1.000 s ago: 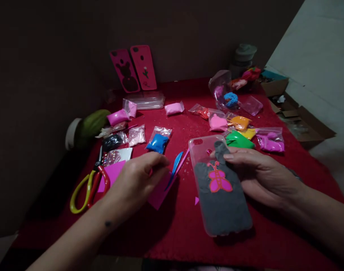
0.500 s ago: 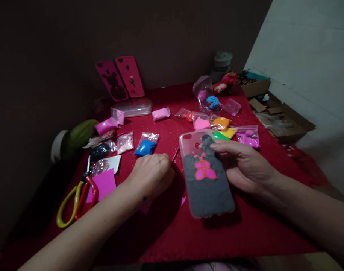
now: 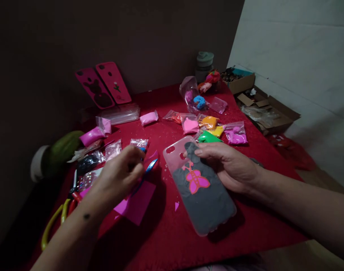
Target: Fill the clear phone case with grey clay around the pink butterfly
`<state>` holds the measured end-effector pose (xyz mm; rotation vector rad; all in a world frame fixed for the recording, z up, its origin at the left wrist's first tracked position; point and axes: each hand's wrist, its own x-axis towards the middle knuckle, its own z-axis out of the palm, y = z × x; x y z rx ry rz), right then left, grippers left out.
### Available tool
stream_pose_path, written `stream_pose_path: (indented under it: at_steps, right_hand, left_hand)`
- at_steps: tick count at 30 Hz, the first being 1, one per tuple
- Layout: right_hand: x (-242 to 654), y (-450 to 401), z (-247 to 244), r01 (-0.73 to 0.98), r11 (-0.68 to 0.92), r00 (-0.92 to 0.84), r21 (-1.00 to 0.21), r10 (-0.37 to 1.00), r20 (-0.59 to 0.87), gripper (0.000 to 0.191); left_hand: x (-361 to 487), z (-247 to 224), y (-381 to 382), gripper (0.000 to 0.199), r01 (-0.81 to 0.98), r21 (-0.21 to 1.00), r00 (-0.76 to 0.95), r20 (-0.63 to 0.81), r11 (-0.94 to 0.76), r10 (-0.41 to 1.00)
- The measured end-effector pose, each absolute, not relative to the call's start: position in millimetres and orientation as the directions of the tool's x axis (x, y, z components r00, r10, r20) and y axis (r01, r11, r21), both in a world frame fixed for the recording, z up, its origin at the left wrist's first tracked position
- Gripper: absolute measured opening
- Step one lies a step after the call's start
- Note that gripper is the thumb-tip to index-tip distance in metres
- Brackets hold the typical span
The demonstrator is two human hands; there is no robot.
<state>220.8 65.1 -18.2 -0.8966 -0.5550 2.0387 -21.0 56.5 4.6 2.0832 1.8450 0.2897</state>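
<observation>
My right hand [image 3: 234, 165] is closed on the right edge of a clear phone case [image 3: 174, 145], its thumb over the front. Dark grey clay [image 3: 201, 207] covers the lower part of the case, with a raised lobe under the thumb by the camera holes. A pink butterfly [image 3: 198, 181] with orange-red outlines lies on the grey. My left hand [image 3: 121, 169] is closed over the left side of the table. A blurred pink sliver [image 3: 152, 156] shows by its fingers; what they grip is unclear. Just past the thumb is a slim blue tool [image 3: 151, 165], above a pink sheet [image 3: 140, 207].
Bags of coloured clay, such as green [image 3: 208, 137] and magenta [image 3: 235, 134], lie behind the case. Two decorated pink cases [image 3: 114, 82] lean on the wall. Yellow-and-red-handled scissors [image 3: 52, 226] are at left. Cardboard boxes [image 3: 269, 113] stand off the table's right side.
My left hand has drawn back left and lifted, uncovering the blue tool and pink sheet. The case in my right hand tilts more. The whole view has shifted.
</observation>
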Motion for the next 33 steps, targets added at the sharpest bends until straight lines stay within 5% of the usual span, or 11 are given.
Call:
stream_pose_path:
  at_steps: [4, 6, 13, 22, 29, 33]
  right_hand:
    - [219, 65, -19, -0.487, -0.584, -0.429, -0.649, 0.807, -0.405, 0.011]
    - [219, 64, -19, -0.489, -0.594, -0.437, -0.639, 0.801, -0.410, 0.011]
    - [219, 61, -18, -0.445, -0.626, -0.446, -0.640, 0.775, -0.447, 0.009]
    - [220, 58, -15, -0.334, -0.644, -0.515, -0.688, 0.737, -0.439, 0.004]
    - [219, 57, -15, -0.283, -0.670, -0.559, -0.686, 0.696, -0.450, 0.008]
    - [219, 57, -16, -0.257, -0.673, -0.579, -0.693, 0.682, -0.447, 0.007]
  left_hand:
    - [-22, 22, 45, 0.020, 0.427, 0.901, -0.058, -0.056, 0.076, 0.997]
    - [-15, 31, 37, 0.020, 0.219, 0.970, -0.112, -0.082, 0.105, 0.990]
    - [-2, 35, 29, 0.011, -0.096, 0.988, -0.197, 0.101, -0.122, 0.975]
    - [0, 28, 28, 0.008, -0.146, 0.986, -0.076, -0.095, 0.083, 0.993]
    - [-18, 16, 34, 0.008, -0.291, 0.954, 0.210, -0.003, 0.065, 0.978]
    - [-21, 14, 35, 0.010, -0.373, 0.917, 0.229, -0.055, 0.140, 0.972]
